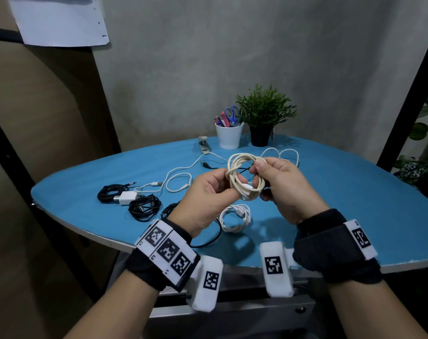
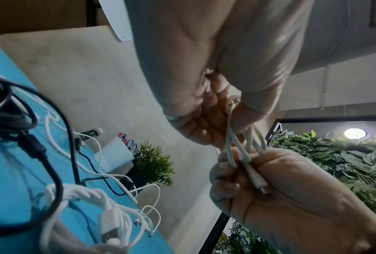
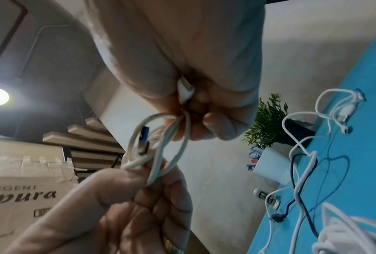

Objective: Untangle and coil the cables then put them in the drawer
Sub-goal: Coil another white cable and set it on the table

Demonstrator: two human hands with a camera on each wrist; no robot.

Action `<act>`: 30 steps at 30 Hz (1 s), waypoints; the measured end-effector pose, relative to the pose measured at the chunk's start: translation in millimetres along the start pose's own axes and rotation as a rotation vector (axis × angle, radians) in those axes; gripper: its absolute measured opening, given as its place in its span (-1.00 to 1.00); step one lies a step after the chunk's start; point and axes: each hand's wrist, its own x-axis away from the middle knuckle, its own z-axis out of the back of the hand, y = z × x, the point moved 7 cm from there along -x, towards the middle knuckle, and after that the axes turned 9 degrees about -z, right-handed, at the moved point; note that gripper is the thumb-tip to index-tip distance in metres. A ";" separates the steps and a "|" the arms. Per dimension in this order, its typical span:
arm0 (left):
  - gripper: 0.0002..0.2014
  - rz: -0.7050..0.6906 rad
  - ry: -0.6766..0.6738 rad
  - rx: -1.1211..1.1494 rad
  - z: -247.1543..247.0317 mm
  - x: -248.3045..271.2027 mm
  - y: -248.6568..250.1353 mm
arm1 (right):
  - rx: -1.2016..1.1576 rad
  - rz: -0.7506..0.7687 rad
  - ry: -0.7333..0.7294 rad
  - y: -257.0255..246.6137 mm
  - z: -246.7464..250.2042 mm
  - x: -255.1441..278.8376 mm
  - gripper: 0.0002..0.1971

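A cream-white coiled cable (image 1: pixel 244 177) is held in the air above the blue table (image 1: pixel 342 204), between both hands. My left hand (image 1: pixel 220 184) pinches the coil's left side between thumb and fingers. My right hand (image 1: pixel 264 172) grips its right side, and in the right wrist view a white plug (image 3: pixel 185 87) sits inside its curled fingers. The coil's USB plug with a blue insert (image 3: pixel 143 141) lies among the loops. On the table under my hands rests a white coiled cable (image 1: pixel 235 217). Loose white cables (image 1: pixel 178 182) trail behind.
Black coiled cables (image 1: pixel 144 206) and a white charger (image 1: pixel 125 198) lie at the table's left. A stapler (image 1: pixel 204 144), a white cup with scissors (image 1: pixel 229 135) and a potted plant (image 1: pixel 264 118) stand at the back. A grey metal unit (image 1: pixel 232 311) sits under the front edge.
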 end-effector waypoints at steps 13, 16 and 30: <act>-0.85 -0.014 -0.084 0.121 -11.9 3.1 -4.3 | -0.015 -0.045 -0.047 8.1 -11.9 1.0 -0.68; -0.85 0.012 -0.092 0.116 -12.9 4.3 -6.1 | 0.003 -0.037 -0.047 6.4 -11.6 1.5 -0.67; -0.82 0.063 0.091 0.040 2.2 6.0 -5.5 | -0.069 -0.050 -0.125 7.9 -17.3 4.1 -0.71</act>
